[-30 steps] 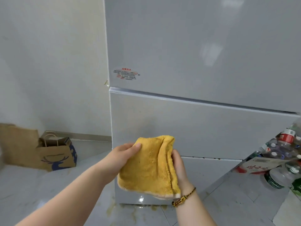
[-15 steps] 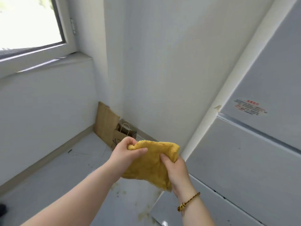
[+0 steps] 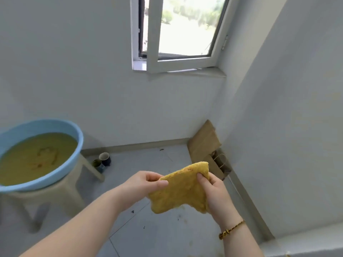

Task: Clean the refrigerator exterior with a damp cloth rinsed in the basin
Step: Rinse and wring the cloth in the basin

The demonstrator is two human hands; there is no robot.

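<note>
- I see both hands out in front of me, holding the yellow cloth (image 3: 181, 190) between them, up in the air over the grey tiled floor (image 3: 157, 234).
- The left hand (image 3: 146, 184) pinches the cloth's upper left edge, thumb on top and fingers curled beneath.
- The right hand (image 3: 216, 193) is clamped on the cloth's right side: the thumb presses the front face near the top corner and the fingers wrap behind it.
- The cloth is fluffy and hangs slack, its lower edge sagging below both hands and its top right corner sticking up above the right thumb.
- A gold bracelet (image 3: 231, 230) sits on the right wrist.
- The blue basin (image 3: 46, 123) is off to my left, well apart from the cloth, resting on a pale plastic stool (image 3: 65, 193).
- The basin holds murky yellow-brown water (image 3: 35, 156), which fills much of the bowl.
- Two small cups stand on the floor just beside the stool's far leg — a dark cup (image 3: 105, 158) and a greenish cup (image 3: 98, 165), the two touching or nearly so.
- A flat brown paper bag (image 3: 204, 141) leans in the corner where the two white walls meet; a second bag with handles (image 3: 220, 164) stands just in front of it, partly hidden behind the cloth and my right hand.
- Above, a white-framed window (image 3: 178, 34) stands ajar, with bright greenery outside.
</note>
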